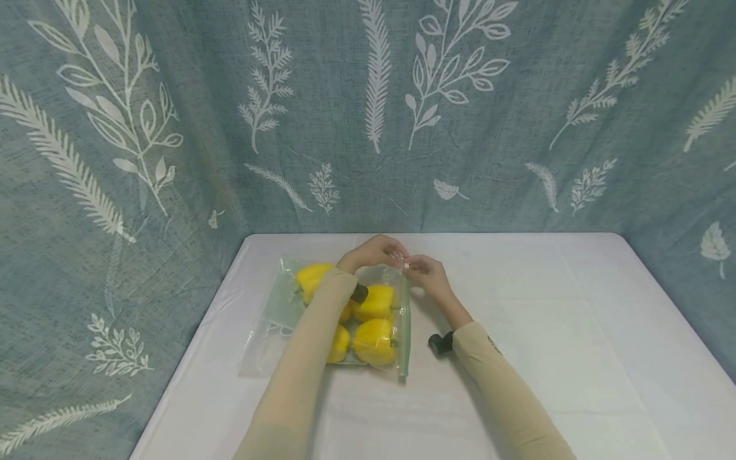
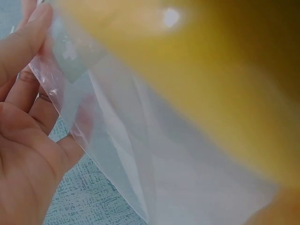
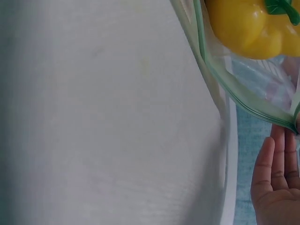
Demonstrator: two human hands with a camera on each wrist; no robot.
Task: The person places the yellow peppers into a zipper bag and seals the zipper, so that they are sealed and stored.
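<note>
A clear zip bag [image 1: 255, 354] lies on the table with several yellow bell peppers [image 1: 374, 342] inside. Its green zip edge [image 1: 405, 345] runs along the right side. At the far right corner, my left hand [image 1: 375, 252] pinches the bag's clear film between thumb and fingers, as the left wrist view shows. Close beside it, my right hand [image 1: 430, 276] holds the far end of the zip edge, its other fingers extended below in the right wrist view. A small whitish piece shows between the fingertips, too small to identify. One pepper [image 3: 253, 28] with a green stem sits near the zip.
A white-covered table [image 1: 552, 338] extends to the right of the bag. Behind it and at the sides hangs a blue-green curtain [image 1: 345, 115] with white leaf patterns. A dark wrist camera [image 1: 441, 344] sits on the right sleeve.
</note>
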